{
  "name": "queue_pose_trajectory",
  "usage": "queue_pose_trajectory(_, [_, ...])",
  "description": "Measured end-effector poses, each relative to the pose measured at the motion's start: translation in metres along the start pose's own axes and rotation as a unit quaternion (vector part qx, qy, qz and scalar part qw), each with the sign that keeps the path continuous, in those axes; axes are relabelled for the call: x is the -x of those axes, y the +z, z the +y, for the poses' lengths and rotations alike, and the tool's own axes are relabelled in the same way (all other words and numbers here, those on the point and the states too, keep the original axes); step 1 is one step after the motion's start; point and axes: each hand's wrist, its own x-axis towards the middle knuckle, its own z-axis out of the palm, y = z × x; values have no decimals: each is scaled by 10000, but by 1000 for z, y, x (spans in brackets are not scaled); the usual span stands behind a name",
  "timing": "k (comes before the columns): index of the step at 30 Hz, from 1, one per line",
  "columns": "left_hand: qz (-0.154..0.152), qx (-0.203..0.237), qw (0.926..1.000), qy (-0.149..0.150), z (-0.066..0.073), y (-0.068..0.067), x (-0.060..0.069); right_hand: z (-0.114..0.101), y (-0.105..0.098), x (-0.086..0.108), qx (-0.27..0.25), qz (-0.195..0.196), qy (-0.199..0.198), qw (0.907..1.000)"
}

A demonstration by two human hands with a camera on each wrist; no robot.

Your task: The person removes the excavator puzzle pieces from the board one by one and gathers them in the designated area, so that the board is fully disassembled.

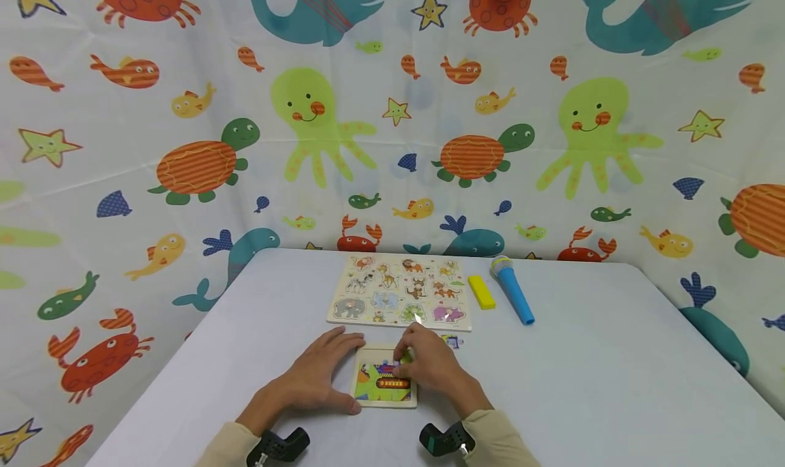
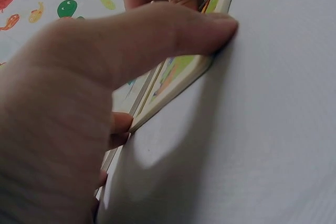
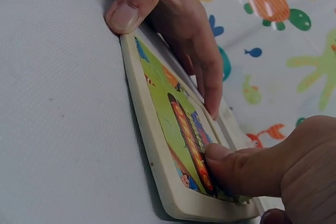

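Bracing: L hand point(image 1: 313, 377) spread wide, framed puzzle point(image 1: 381, 387) just to its R; R hand point(image 1: 434, 363) nearer far-R corner, under its bent fingers; pinching a pc? can't tell.

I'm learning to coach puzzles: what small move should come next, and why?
Probably a gentle downward press by the right grip: it touches the puzzle picture, and the left grip braces the wooden frame. Whether the right one pinches anything is hidden. The loose piece beyond can likely wait.
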Motion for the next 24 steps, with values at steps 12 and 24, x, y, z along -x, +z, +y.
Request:
queue_pose_trajectory(12, [-47, 5, 10000, -3, 0, 0, 0, -1, 1, 0, -548, 149, 144, 9983])
queue_pose_trajectory(24, [-19, 10, 10000, -33, -2, 0, -1, -4, -4, 2, -912, 303, 8, 9954])
